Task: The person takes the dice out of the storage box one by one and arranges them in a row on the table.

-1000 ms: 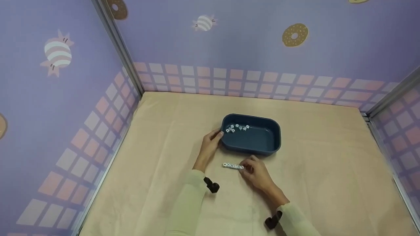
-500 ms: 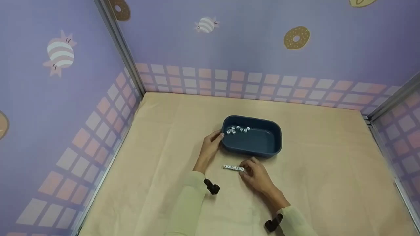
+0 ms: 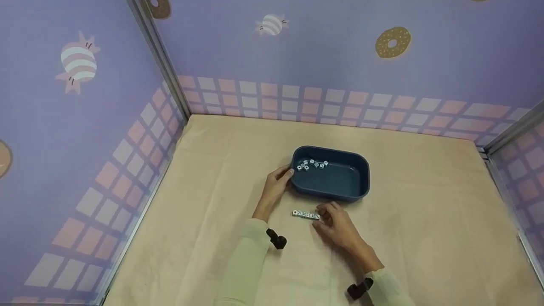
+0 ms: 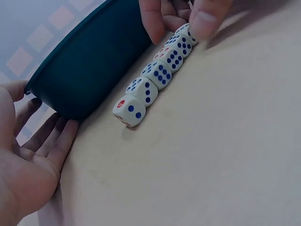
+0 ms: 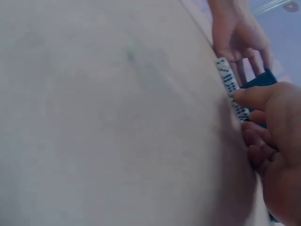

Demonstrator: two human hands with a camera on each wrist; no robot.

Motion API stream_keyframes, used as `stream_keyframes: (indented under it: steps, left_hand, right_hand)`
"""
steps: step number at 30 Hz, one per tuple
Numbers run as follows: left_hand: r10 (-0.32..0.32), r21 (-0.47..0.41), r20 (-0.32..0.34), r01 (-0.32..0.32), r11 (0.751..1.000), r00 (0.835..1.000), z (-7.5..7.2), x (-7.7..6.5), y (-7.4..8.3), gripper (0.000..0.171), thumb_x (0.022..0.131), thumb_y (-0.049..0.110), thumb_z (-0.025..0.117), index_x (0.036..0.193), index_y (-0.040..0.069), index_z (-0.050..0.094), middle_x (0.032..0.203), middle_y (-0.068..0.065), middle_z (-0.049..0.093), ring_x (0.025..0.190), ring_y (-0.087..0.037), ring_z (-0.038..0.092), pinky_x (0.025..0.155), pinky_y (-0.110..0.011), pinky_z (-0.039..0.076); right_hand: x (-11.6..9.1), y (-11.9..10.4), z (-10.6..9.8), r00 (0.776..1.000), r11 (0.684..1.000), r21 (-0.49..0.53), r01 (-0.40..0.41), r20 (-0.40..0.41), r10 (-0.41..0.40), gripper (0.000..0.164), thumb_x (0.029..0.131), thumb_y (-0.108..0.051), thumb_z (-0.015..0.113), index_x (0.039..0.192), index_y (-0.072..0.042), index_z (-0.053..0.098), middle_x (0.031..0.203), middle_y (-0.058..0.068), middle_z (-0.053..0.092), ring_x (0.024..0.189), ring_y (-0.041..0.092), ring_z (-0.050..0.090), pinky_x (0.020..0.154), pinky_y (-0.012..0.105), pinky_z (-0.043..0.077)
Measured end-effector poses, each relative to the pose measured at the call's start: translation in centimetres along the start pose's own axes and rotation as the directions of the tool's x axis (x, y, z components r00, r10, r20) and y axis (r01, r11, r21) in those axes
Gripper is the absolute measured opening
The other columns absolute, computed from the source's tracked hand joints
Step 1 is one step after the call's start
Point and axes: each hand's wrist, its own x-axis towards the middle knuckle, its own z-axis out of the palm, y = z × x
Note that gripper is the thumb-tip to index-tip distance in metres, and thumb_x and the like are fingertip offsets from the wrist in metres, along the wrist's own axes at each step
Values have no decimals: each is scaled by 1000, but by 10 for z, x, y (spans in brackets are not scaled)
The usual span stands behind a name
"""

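The right grip (image 3: 340, 227) curves partly open around the end of a row of dice (image 4: 156, 75), which runs leftward from it on the surface (image 3: 225, 178) (whether it pinches the last one, I cannot tell). The left grip (image 3: 274, 187) holds the box (image 3: 335, 180) by one end; loose dice (image 3: 307, 168) lie inside, nearest that grip.

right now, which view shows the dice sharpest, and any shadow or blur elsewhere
Left wrist view: dice crisp, nearer pips readable; right wrist view: hazy, dice soft, dark shadow beside the right hand; head view: pips mostly too small to read, soft shadow near the blue tray.
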Motion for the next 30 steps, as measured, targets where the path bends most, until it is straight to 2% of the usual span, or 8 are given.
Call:
stream_keyframes:
  steps: [3, 6, 8, 11, 17, 21, 26, 30]
  left_hand:
    - [2, 15, 2, -2, 1000, 1000, -1, -2, 0, 47, 108, 30, 64, 149, 7, 61, 149, -15, 60, 137, -30, 59, 107, -42, 54]
    - [6, 20, 3, -6, 1000, 1000, -3, -3, -1, 47, 108, 30, 64, 149, 7, 61, 150, -15, 59, 138, -31, 58, 108, -44, 54]
    - [7, 20, 0, -7, 1000, 1000, -3, -3, -1, 46, 108, 28, 64, 149, 7, 61, 150, -15, 59, 138, -31, 58, 108, -43, 54]
    - [6, 4, -3, -6, 1000, 1000, -2, -3, -1, 46, 108, 27, 64, 149, 6, 61, 150, -16, 60, 138, -30, 58, 107, -42, 54]
    - [15, -36, 12, -14, 999, 1000, -2, -1, -1, 47, 109, 25, 62, 150, 1, 58, 150, -20, 58, 136, -33, 59, 108, -43, 53]
    - [4, -30, 15, -4, 1000, 1000, -2, -1, -2, 47, 109, 25, 62, 150, 3, 58, 150, -18, 59, 136, -32, 60, 109, -43, 53]
    - [-1, -5, 6, 1, 1000, 1000, 0, 0, 0, 47, 109, 27, 63, 150, 5, 59, 151, -16, 59, 137, -32, 59, 108, -42, 54]
    - [-8, 18, 4, 8, 1000, 1000, 0, 0, 1, 47, 109, 29, 63, 149, 5, 60, 151, -16, 59, 138, -31, 58, 108, -40, 54]
  right_hand:
    - [2, -9, -13, 999, 999, 17, 30, -12, -30, 33, 90, -11, 86, 119, -3, 72, 111, 4, 68, 96, 21, 67, 78, 38, 58]
    - [9, -18, -27, 992, 994, 41, 101, -74, -98, 27, 92, -9, 85, 116, -4, 74, 111, 3, 69, 98, 21, 67, 80, 41, 59]
    - [19, -20, -37, 982, 988, 49, 149, -128, -142, 24, 92, -9, 84, 114, -4, 74, 109, 3, 69, 97, 21, 68, 78, 38, 60]
    - [40, -17, -52, 965, 982, 58, 180, -203, -165, 22, 94, -9, 82, 113, -3, 75, 107, 5, 70, 94, 25, 69, 78, 43, 61]
    - [90, 6, -70, 968, 995, 88, 54, -250, -30, 23, 95, -8, 81, 116, -2, 75, 108, 9, 72, 96, 26, 70, 82, 39, 58]
    - [115, 19, -72, 970, 995, 91, -45, -234, 66, 26, 95, -5, 80, 119, 1, 74, 111, 13, 73, 100, 27, 69, 85, 36, 55]
    - [135, 31, -62, 965, 983, 113, -145, -204, 165, 29, 97, -6, 77, 124, 4, 72, 115, 18, 71, 104, 32, 67, 90, 41, 54]
    - [139, 41, -52, 956, 969, 116, -219, -174, 237, 32, 98, -8, 76, 128, 4, 71, 118, 20, 71, 110, 34, 66, 97, 46, 54]
